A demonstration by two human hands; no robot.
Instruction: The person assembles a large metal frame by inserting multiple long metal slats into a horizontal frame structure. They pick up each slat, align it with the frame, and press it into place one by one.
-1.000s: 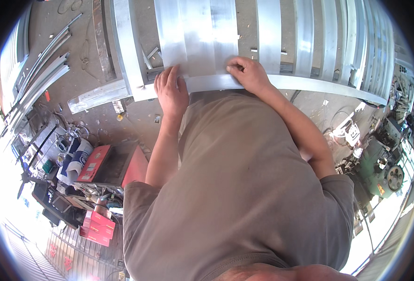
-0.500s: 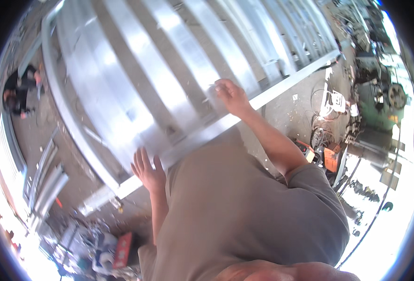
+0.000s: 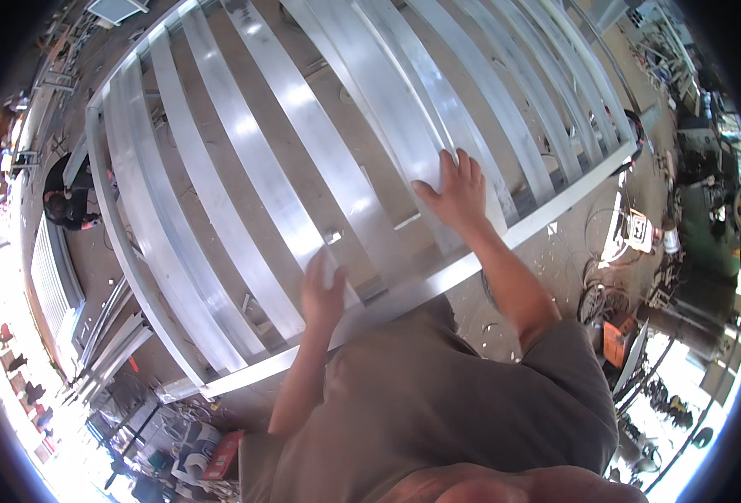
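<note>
We see a large metal frame (image 3: 245, 180) of long, shiny, parallel slats lying flat on the workshop floor, and we take it as our landmark. Our right hand (image 3: 458, 193) lies palm down on one wide slat (image 3: 387, 109) close to the frame's near rail (image 3: 437, 281), fingers spread apart and flat on the metal, clamped on nothing. Our left hand (image 3: 324, 289) rests on another slat just above the same rail, further toward the frame's left end; it is blurred, and its fingers seem to lie close together against the metal, though we cannot tell whether they grip the slat's edge.

Beyond the frame's left side a person in dark clothes (image 3: 69, 201) crouches on the floor. Below the frame's near left corner lies a bundle of loose metal strips (image 3: 111, 344), and lower still a flat red box (image 3: 224, 453) beside blue and white containers (image 3: 190, 457). Past the frame's right end a white rectangular sign with dark marks (image 3: 639, 228) leans among clutter, and an orange box (image 3: 615, 342) stands below it.
</note>
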